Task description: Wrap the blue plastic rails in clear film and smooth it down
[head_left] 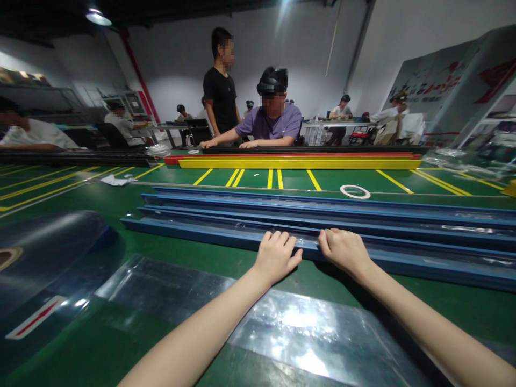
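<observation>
The green worktable [149, 246] fills most of the frame. Across its middle, running off the right edge, lie several parallel blue channel profiles [193, 235], open side up. Glossy clear material shows inside the front ones, so these appear at least partly lined; whether it is fixed down or reaches the full length cannot be told. A large roll of clear film [52, 242] lies at the left edge, and a flat clear film strip [173, 285] stretches across the lower centre, outside the profiles and seemingly loose. A yellow profile [298, 164] lies in the upper centre, near a co-worker in purple [270, 126].

At centre, the left hand [276, 255] bends its fingers over the nearest blue profile's front wall, thumb apart. Just beside it, the right hand [344, 250] curls over the same wall; whether either pinches anything cannot be told. A white ring [355, 187] lies behind the profiles.
</observation>
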Tool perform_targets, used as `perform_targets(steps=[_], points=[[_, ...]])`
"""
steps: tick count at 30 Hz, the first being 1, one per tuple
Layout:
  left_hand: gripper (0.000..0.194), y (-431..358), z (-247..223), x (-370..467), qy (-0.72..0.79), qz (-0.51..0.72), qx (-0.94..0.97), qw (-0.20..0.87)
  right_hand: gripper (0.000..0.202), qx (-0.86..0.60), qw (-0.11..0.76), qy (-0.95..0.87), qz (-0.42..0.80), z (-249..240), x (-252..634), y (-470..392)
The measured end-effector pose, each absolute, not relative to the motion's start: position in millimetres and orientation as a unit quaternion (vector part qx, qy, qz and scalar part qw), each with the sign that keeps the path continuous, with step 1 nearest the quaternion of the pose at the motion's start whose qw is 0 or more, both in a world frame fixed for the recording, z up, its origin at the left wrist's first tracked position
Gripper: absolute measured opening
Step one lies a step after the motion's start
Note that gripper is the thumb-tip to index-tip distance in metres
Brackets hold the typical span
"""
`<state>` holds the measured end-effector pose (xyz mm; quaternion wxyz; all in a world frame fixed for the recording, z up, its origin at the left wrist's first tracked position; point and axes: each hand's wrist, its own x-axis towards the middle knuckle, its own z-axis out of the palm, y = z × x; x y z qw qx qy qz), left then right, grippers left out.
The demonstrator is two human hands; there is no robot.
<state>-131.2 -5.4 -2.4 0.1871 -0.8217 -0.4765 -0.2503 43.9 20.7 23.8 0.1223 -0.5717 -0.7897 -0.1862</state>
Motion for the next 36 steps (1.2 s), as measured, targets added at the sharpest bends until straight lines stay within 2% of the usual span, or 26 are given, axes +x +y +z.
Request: perform_targets(steps=[26, 36], points=[[0.025, -7.7, -2.4, -129.9, -0.463, -0.265, -0.823, 0.197, 0.041, -0.566, 0.201, -0.766, -0.228, 10.5, 131.6, 15.8], [0.027, -7.8, -2.7, -129.2, -0.469, -0.252, -0.824, 0.196, 0.041, -0.586, 0.186, -0.764, -0.199, 11.8, 129.2, 12.4]])
